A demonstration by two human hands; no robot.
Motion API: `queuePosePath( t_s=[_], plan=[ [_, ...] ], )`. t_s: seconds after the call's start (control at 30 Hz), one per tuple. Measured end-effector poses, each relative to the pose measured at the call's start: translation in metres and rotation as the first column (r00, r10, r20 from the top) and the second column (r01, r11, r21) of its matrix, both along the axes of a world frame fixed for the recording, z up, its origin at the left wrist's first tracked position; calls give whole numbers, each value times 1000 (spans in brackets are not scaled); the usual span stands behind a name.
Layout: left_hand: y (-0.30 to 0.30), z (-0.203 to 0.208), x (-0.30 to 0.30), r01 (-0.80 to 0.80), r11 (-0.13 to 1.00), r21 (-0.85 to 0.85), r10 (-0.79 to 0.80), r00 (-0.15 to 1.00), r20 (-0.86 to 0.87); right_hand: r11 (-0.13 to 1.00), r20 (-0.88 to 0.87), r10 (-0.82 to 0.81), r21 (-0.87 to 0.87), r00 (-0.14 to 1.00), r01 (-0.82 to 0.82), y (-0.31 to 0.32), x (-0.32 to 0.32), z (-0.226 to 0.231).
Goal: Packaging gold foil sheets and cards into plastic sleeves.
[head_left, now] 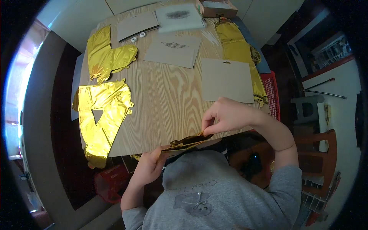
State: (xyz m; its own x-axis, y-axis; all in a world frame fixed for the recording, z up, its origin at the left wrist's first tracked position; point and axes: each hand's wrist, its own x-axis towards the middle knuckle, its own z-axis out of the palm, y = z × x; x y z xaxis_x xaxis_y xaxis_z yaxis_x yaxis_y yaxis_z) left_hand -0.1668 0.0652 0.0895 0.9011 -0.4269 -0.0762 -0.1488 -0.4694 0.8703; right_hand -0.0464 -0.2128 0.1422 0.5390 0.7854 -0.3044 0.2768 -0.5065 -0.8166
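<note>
Near the table's front edge, my two hands hold a folded gold foil balloon (188, 146) close to my body. My left hand (149, 165) grips its left end between thumb and fingers. At its upper right edge my right hand (226, 115) pinches the foil with closed fingertips. The balloon's dark inner folds show between the hands; its full shape is hidden. Flat on the left of the table lie an L-shaped gold foil balloon (109, 55) and, nearer, another gold foil balloon (103, 115) with a cut-out opening. A pale card (228, 81) with a hanging hole lies beyond my right hand.
More gold foil balloons (234, 44) lie along the right edge beside a red basket (271, 94). Farther back are a printed card (172, 49), two white ribbon rolls (142, 35), white straws (209, 37), a clear bag (180, 18) and a box (217, 10). A wooden chair (327, 153) stands right.
</note>
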Motion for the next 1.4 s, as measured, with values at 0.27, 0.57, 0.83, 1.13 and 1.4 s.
queuePosePath(
  t_s=[0.27,0.57,0.83,1.13,1.4],
  plan=[
    [-1,-2,0,10,1000,0,-10,1000,29,1000,51,-13,-4,999,14,1,-4,-7],
    [-2,-3,-1,0,1000,-24,1,1000,22,1000,-271,-2,19,963,8,5,2,0],
    [-1,-7,-2,-9,1000,-28,10,999,34,998,-233,16,67,972,0,3,5,-8],
    [-3,-11,-2,-54,994,-90,54,999,4,995,-33,-51,79,998,54,9,-9,-5],
    [-10,-6,-1,-162,965,-205,142,984,-109,970,41,-32,241,999,21,4,-14,-7]
  ],
)
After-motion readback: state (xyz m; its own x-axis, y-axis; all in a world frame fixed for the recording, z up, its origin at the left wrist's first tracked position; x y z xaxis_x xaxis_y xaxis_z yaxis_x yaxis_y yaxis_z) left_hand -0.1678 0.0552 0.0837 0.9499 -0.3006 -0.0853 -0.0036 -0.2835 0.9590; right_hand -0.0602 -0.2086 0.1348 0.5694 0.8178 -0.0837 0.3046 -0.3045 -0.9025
